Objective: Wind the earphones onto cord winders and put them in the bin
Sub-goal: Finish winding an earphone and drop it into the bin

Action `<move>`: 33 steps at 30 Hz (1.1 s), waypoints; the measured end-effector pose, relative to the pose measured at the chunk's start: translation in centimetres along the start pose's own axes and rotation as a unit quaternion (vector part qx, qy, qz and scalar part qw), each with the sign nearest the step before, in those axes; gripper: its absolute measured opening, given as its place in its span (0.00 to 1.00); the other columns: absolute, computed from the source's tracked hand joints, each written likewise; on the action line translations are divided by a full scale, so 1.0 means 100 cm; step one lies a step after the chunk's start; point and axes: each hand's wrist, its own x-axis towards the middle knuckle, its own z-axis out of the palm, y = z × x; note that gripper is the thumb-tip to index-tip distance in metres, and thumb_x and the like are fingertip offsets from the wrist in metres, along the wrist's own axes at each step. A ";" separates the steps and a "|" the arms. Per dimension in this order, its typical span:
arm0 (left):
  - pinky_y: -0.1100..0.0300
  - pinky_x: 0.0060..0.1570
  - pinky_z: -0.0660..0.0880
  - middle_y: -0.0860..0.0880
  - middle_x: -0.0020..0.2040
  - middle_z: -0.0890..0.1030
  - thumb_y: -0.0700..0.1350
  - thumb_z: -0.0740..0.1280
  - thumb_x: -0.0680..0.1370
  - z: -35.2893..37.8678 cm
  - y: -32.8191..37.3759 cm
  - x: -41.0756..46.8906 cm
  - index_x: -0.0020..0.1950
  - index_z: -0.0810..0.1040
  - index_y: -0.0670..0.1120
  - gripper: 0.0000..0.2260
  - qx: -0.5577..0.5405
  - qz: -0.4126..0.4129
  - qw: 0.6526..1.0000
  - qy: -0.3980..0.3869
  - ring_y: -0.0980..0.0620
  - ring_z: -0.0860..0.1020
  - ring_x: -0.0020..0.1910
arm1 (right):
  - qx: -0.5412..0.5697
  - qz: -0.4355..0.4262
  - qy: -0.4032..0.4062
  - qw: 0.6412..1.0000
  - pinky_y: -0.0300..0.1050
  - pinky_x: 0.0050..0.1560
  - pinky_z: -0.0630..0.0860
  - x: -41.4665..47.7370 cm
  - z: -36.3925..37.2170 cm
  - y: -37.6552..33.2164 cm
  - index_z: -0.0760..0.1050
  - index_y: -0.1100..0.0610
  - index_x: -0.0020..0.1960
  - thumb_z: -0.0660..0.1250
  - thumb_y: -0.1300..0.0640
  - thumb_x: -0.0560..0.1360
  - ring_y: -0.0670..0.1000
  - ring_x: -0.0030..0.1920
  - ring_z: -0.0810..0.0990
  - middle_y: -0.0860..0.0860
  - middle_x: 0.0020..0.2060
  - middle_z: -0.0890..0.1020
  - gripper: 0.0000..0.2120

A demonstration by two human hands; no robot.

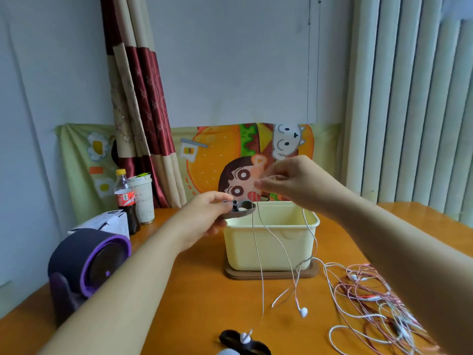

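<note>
No brand name can be read. The dark cola bottle (124, 198) to the left of the bin (270, 242) has a yellow cap and a red label, but its white print is too small to make out. The paper cup (143, 198) just beside the bottle carries handwritten marks that are also illegible.

The pale yellow bin stands on a brown base (271, 274) in the middle of an orange wooden table (194, 290). Above the bin's left rim, the left hand (204, 216) grips a dark cord winder (239, 210) between curled fingers and thumb. Above the bin's back rim, the right hand (289, 183) pinches a white earphone cord (258, 252) between thumb and fingertips. The cord hangs down across the front of the bin, and its earbuds (303, 311) lie on the table in front.

To the right of the bin and in front of it lies a tangled pile of white and pink earphones (371, 298). A black winder (243, 342) lies well in front of the bin, at the picture's lower edge. Left of the bin sit a white box (107, 222) and a round purple device (89, 262), possibly a small fan.

Behind the bin, a cartoon burger cloth (217, 155) hangs on a pale wall. A red and beige curtain (140, 111) is to its left and white vertical blinds (409, 98) to its right.
</note>
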 end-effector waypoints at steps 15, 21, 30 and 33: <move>0.68 0.35 0.69 0.62 0.34 0.77 0.45 0.66 0.80 0.028 0.017 0.019 0.54 0.80 0.56 0.08 0.010 0.163 0.983 -0.083 0.62 0.71 0.33 | -0.032 -0.014 -0.004 0.999 0.29 0.33 0.69 0.021 -0.006 0.022 0.81 0.52 0.44 0.70 0.53 0.74 0.36 0.32 0.75 0.40 0.34 0.77 0.04; 0.70 0.49 0.74 0.49 0.50 0.84 0.41 0.67 0.79 0.046 0.009 0.014 0.50 0.82 0.48 0.05 0.033 0.210 0.974 -0.080 0.60 0.80 0.48 | 0.008 -0.023 0.082 0.996 0.29 0.28 0.65 0.030 -0.006 0.025 0.79 0.57 0.41 0.69 0.55 0.76 0.37 0.26 0.71 0.41 0.26 0.73 0.07; 0.69 0.49 0.73 0.55 0.48 0.83 0.42 0.69 0.77 0.062 -0.017 0.020 0.57 0.78 0.57 0.12 0.016 0.199 0.977 -0.071 0.61 0.79 0.46 | 0.052 -0.025 0.137 0.989 0.28 0.30 0.66 0.028 0.010 0.034 0.76 0.55 0.39 0.69 0.55 0.76 0.37 0.27 0.72 0.41 0.27 0.74 0.07; 0.77 0.46 0.67 0.69 0.41 0.80 0.43 0.70 0.77 0.068 -0.027 0.018 0.52 0.78 0.62 0.12 0.085 0.177 0.974 -0.111 0.72 0.76 0.44 | 0.070 -0.020 0.157 0.985 0.28 0.27 0.64 0.031 0.004 0.032 0.78 0.59 0.42 0.68 0.55 0.76 0.37 0.24 0.70 0.42 0.26 0.72 0.08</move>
